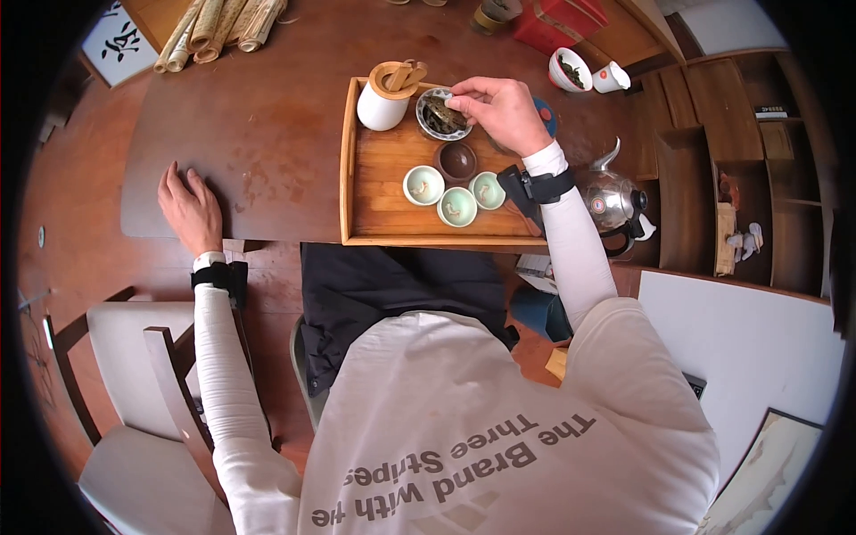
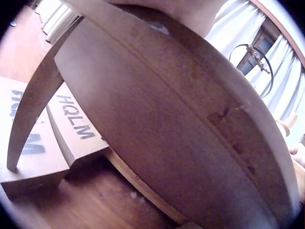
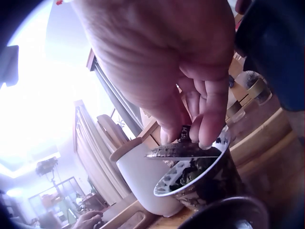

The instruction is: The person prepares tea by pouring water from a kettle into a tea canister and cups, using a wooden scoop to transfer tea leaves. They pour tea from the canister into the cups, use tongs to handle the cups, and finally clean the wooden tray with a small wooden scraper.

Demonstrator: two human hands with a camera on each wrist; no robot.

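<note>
My right hand [image 1: 504, 111] pinches the knob of a dark lid [image 3: 183, 152] between thumb and fingers. The lid is held just over a bowl with a patterned rim [image 3: 214, 188], and dark tea leaves [image 3: 193, 172] show below it. This bowl stands on a wooden tray [image 1: 379, 160]. Beside it is a white canister [image 1: 382, 112] with wooden tools in its top. Nearer to me are a dark brown cup [image 1: 440, 169] and three pale green cups [image 1: 458, 207]. My left hand [image 1: 191, 209] rests on the table's front edge with relaxed fingers.
To the right of the tray stands a steel kettle [image 1: 611, 201]. A white bowl of leaves [image 1: 571, 71], a white cup [image 1: 612, 78] and a red box [image 1: 557, 25] are at the back right. Rolled bamboo mats [image 1: 218, 31] lie far left; a chair [image 1: 143, 348] stands at the left.
</note>
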